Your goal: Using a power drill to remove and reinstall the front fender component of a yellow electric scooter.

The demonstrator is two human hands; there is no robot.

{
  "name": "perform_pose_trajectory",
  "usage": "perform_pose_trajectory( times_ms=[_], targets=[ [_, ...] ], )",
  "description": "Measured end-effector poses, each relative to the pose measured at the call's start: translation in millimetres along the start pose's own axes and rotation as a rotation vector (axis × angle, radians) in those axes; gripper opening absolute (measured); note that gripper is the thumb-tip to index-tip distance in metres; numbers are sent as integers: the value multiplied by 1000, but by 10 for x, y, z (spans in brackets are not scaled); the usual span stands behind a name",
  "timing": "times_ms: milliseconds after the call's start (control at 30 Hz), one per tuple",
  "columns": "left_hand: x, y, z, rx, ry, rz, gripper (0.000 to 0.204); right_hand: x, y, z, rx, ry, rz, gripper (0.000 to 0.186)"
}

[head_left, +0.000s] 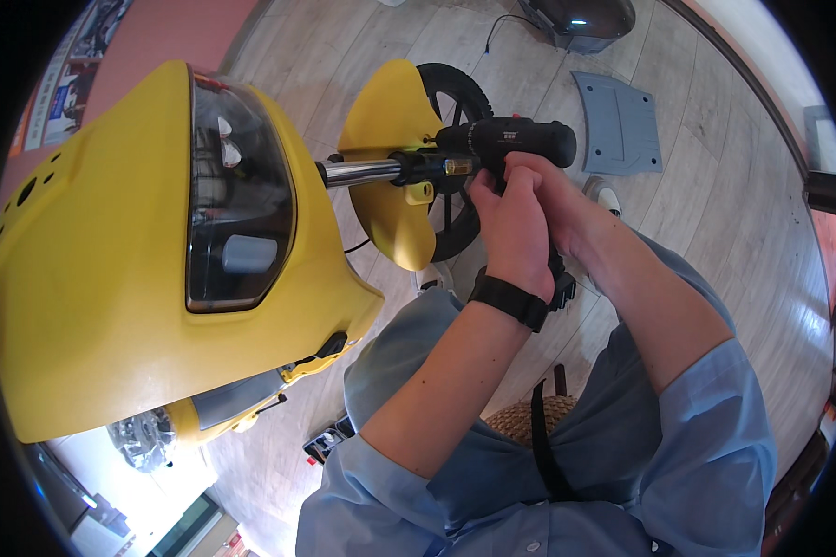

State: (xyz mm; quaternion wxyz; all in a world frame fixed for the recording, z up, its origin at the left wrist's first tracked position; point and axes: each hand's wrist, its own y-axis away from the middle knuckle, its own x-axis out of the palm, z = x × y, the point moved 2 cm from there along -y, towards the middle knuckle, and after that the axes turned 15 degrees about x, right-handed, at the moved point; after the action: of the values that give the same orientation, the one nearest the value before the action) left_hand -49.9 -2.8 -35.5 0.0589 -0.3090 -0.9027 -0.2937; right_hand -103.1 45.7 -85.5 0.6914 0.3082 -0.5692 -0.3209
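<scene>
Both my hands are closed around the handle of a black cordless drill (pixel 550 142). My left hand (pixel 515 232), with a black band at its wrist, lies on the near side of the grip. My right hand (pixel 559 195) wraps it from the other side, and some of its fingers are hidden. The drill lies level, its front end pointing left at the yellow front fender (pixel 390 104), where a small screw or bit tip shows. Just below runs a fork leg with a shiny tube (pixel 360 173). Behind it is the black-tyred front wheel (pixel 464 88).
The yellow scooter body (pixel 111 260) with its dark clear headlight cover (pixel 241 204) fills the left side. A grey plastic panel (pixel 618 125) lies on the floor beyond my hands, near a dark machine (pixel 585 20) with a lit strip. Beneath me is a woven stool (pixel 511 422).
</scene>
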Motion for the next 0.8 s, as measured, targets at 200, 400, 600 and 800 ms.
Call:
perform_pose_trajectory(
  times_ms=[200,400,600,800],
  targets=[
    [12,59,-88,-27,5,41,52,101,91,5,11,-38,43,17],
    [1,14,-19,-32,-4,63,70,-10,1,3,60,-11,2,34],
    [6,10,-20,-9,-9,-4,50,11,19,-10,-14,4,20,35],
    [33,63,-100,-11,30,77,45,-18,-6,-11,-13,-7,20,36]
  ],
)
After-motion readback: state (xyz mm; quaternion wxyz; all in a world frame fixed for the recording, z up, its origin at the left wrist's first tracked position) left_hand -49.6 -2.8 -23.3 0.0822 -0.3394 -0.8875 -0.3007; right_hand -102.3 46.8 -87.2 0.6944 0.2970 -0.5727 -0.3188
